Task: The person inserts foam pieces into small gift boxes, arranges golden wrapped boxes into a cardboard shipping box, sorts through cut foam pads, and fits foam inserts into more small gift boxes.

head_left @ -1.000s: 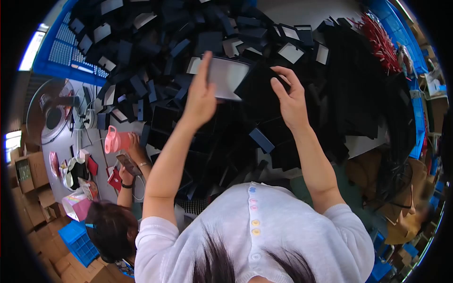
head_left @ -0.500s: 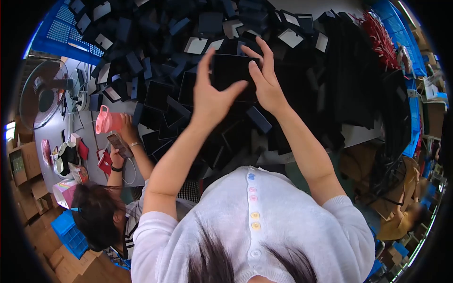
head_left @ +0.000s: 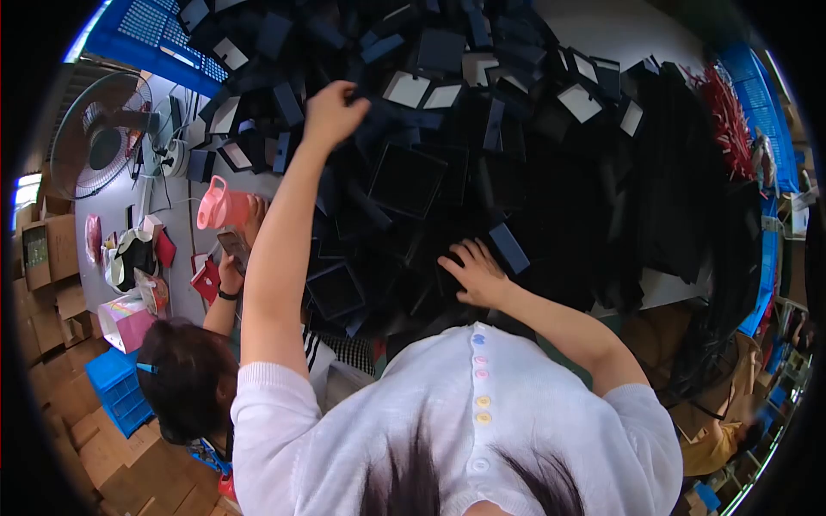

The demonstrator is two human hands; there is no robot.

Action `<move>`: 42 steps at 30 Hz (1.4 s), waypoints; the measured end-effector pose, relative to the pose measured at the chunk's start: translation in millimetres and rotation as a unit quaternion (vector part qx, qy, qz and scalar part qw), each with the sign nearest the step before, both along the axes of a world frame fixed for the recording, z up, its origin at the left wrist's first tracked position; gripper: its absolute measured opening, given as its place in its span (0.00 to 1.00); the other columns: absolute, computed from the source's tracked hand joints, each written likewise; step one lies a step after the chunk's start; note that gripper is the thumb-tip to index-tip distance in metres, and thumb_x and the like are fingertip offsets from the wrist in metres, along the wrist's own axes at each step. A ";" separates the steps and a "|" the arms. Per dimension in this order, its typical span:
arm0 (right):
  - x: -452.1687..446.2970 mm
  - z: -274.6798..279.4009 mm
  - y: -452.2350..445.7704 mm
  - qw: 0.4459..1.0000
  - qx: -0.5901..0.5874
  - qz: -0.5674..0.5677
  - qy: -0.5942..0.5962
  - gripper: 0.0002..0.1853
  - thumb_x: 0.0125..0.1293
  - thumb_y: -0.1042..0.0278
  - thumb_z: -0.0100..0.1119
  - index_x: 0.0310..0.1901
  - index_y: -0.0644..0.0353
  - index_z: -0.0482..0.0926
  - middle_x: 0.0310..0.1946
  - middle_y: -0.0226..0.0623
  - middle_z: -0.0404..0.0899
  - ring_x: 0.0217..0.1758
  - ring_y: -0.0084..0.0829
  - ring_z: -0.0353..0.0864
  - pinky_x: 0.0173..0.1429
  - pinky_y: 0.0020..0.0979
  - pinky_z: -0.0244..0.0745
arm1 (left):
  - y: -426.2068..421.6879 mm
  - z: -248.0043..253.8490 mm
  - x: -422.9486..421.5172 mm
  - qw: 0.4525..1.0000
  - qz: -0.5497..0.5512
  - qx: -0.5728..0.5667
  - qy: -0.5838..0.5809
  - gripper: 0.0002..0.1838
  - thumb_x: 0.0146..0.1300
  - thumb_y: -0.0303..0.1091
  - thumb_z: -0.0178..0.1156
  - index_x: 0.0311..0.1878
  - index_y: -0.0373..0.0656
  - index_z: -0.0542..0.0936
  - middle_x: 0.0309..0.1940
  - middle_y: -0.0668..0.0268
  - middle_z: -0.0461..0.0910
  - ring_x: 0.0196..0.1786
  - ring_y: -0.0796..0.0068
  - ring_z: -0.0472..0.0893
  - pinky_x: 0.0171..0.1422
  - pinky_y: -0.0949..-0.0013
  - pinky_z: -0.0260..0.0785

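Observation:
My left hand (head_left: 335, 116) reaches out over the pile of dark boxes. Its thumb and curled fingers stand apart, and no held object shows between them. Closer to my body, my right hand (head_left: 477, 273) lies with spread fingers over black box parts, beside a narrow navy box piece (head_left: 509, 248). Between the two hands rests an open black box (head_left: 408, 180), tilted on the heap. Another open black box (head_left: 336, 291) sits to the lower left. Farther back are navy boxes with white inner faces, such as one white-lined box (head_left: 406, 89).
At left, a person holds a phone (head_left: 233, 248) near a pink cup (head_left: 223, 205). A fan (head_left: 105, 148) and a blue crate (head_left: 159, 39) stand beyond. Black material (head_left: 667, 189) and red strips (head_left: 724, 120) lie at the right.
My hands were together around a black box and have separated. The left moved forward and left; the right came back toward my body. The box now lies on the heap.

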State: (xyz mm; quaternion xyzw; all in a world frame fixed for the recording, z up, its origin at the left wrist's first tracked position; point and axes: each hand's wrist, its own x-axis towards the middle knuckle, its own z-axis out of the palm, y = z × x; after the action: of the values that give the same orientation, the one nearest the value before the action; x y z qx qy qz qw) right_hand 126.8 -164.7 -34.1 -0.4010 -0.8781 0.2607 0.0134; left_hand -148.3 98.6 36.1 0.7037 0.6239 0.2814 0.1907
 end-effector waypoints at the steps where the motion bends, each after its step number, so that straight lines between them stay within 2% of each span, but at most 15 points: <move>1: 0.4 14.0 0.3 0.998 -0.052 -0.014 0.010 0.41 0.48 0.63 0.70 0.67 0.53 0.64 0.65 0.51 0.60 0.70 0.54 0.58 0.76 0.53 0.50 | 21.7 -26.1 7.2 0.988 -0.092 0.003 0.120 0.26 0.49 0.40 0.68 0.53 0.40 0.81 0.48 0.50 0.82 0.53 0.56 0.82 0.59 0.62 0.73; 2: 1.5 19.3 0.7 0.996 -0.061 -0.041 0.044 0.43 0.46 0.59 0.72 0.66 0.52 0.64 0.63 0.51 0.61 0.67 0.54 0.61 0.74 0.51 0.56 | 28.7 -8.0 31.7 0.931 -0.176 -0.192 0.256 0.31 0.47 0.37 0.68 0.59 0.43 0.78 0.54 0.50 0.78 0.61 0.55 0.76 0.65 0.58 0.69; 6: 11.5 68.0 14.5 0.962 -0.171 -0.136 0.165 0.41 0.49 0.58 0.71 0.66 0.54 0.64 0.61 0.49 0.63 0.64 0.50 0.67 0.66 0.45 0.69 | 44.8 -49.5 42.1 0.876 -0.232 -0.123 0.405 0.34 0.48 0.40 0.72 0.60 0.46 0.74 0.62 0.54 0.73 0.68 0.50 0.67 0.69 0.51 0.63; 9: 15.7 88.9 18.7 0.942 -0.197 -0.160 0.221 0.41 0.49 0.58 0.71 0.66 0.56 0.64 0.62 0.47 0.64 0.64 0.47 0.68 0.67 0.42 0.68 | 68.1 -59.0 18.4 0.910 -0.302 -0.072 0.275 0.26 0.55 0.43 0.69 0.55 0.43 0.75 0.56 0.52 0.77 0.61 0.49 0.74 0.62 0.52 0.69; 11: 19.7 101.3 22.6 0.926 -0.207 -0.136 0.286 0.42 0.50 0.58 0.71 0.66 0.57 0.64 0.61 0.46 0.64 0.66 0.44 0.67 0.68 0.41 0.67 | 59.1 -40.4 8.2 0.995 -0.094 -0.004 0.043 0.21 0.63 0.43 0.64 0.53 0.41 0.75 0.47 0.48 0.81 0.51 0.46 0.80 0.54 0.53 0.72; 13: 24.7 114.1 34.7 0.911 -0.169 -0.158 0.340 0.40 0.46 0.62 0.72 0.64 0.60 0.68 0.61 0.45 0.67 0.66 0.44 0.68 0.69 0.39 0.64 | 53.6 -11.2 0.0 0.978 0.007 0.200 -0.058 0.19 0.66 0.45 0.60 0.51 0.40 0.75 0.41 0.45 0.81 0.43 0.43 0.81 0.49 0.54 0.73; 17: 31.5 139.2 73.5 0.911 0.081 -0.191 0.355 0.42 0.41 0.65 0.73 0.63 0.57 0.71 0.62 0.45 0.66 0.65 0.46 0.67 0.68 0.41 0.63 | -9.9 75.3 18.1 0.981 0.048 0.071 -0.172 0.18 0.70 0.45 0.55 0.51 0.40 0.75 0.37 0.52 0.82 0.44 0.56 0.82 0.51 0.63 0.71; 21: 19.4 167.9 102.6 0.917 0.249 -0.132 0.282 0.40 0.43 0.59 0.75 0.63 0.49 0.73 0.63 0.43 0.65 0.67 0.48 0.62 0.70 0.46 0.58 | -79.1 111.8 56.2 0.970 -0.084 -0.129 -0.189 0.18 0.70 0.46 0.55 0.47 0.38 0.76 0.36 0.60 0.79 0.39 0.75 0.76 0.46 0.71 0.68; 29: 13.1 148.1 90.7 0.934 0.227 -0.112 0.252 0.32 0.71 0.48 0.51 0.72 0.49 0.60 0.75 0.43 0.49 0.79 0.46 0.43 0.78 0.49 0.42 | -140.3 85.9 114.2 0.907 -0.132 -0.127 -0.378 0.18 0.79 0.44 0.37 0.51 0.42 0.72 0.41 0.68 0.72 0.46 0.77 0.70 0.56 0.73 0.62; 31: 7.4 133.2 86.9 0.777 -0.032 -0.298 0.554 0.26 0.75 0.57 0.44 0.72 0.52 0.59 0.74 0.45 0.51 0.79 0.42 0.48 0.78 0.39 0.44 | -148.8 90.6 120.4 0.917 -0.106 -0.111 -0.369 0.18 0.79 0.44 0.37 0.51 0.42 0.72 0.41 0.68 0.72 0.46 0.77 0.70 0.57 0.73 0.62; 33: 3.8 127.2 77.7 0.733 -0.168 -0.391 0.531 0.23 0.75 0.65 0.45 0.69 0.58 0.62 0.51 0.40 0.76 0.52 0.27 0.75 0.58 0.27 0.67 | -160.5 93.4 124.3 0.932 -0.085 -0.080 -0.343 0.17 0.78 0.43 0.38 0.55 0.43 0.70 0.44 0.67 0.73 0.47 0.76 0.71 0.56 0.73 0.63; 36: -8.1 112.4 68.4 0.711 -0.108 -0.441 0.537 0.22 0.75 0.63 0.46 0.67 0.60 0.63 0.39 0.38 0.78 0.44 0.25 0.75 0.52 0.26 0.69 | -184.3 97.1 119.7 0.891 -0.110 -0.225 -0.378 0.24 0.76 0.36 0.44 0.71 0.45 0.54 0.56 0.59 0.68 0.53 0.74 0.71 0.61 0.72 0.62; 37: -11.1 122.5 64.0 0.716 -0.123 -0.454 0.516 0.24 0.74 0.62 0.46 0.68 0.60 0.62 0.47 0.45 0.77 0.52 0.32 0.77 0.57 0.30 0.70 | -190.3 93.7 121.0 0.952 -0.143 -0.083 -0.256 0.25 0.75 0.33 0.46 0.72 0.48 0.53 0.56 0.56 0.68 0.53 0.71 0.75 0.57 0.69 0.70; 40: -22.4 117.3 49.0 0.836 0.073 -0.353 0.413 0.26 0.72 0.65 0.46 0.69 0.62 0.60 0.62 0.54 0.67 0.67 0.47 0.67 0.68 0.37 0.63 | -191.1 93.6 99.6 0.843 -0.091 -0.303 -0.435 0.25 0.75 0.37 0.44 0.72 0.55 0.54 0.56 0.57 0.69 0.47 0.68 0.80 0.32 0.64 0.83; 42: -26.0 117.9 49.3 0.842 0.048 -0.336 0.419 0.27 0.71 0.70 0.45 0.70 0.63 0.57 0.65 0.53 0.64 0.70 0.48 0.64 0.72 0.38 0.59 | -198.0 86.0 95.1 0.870 -0.087 -0.257 -0.413 0.28 0.74 0.36 0.45 0.73 0.54 0.50 0.59 0.56 0.67 0.51 0.68 0.78 0.42 0.66 0.82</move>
State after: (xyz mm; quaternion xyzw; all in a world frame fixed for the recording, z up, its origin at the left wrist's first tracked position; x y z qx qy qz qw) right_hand 100.8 -115.4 83.8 -0.5231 -0.6115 0.3409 0.4859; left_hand -53.2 -99.4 122.1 0.5011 0.4748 0.3579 0.6288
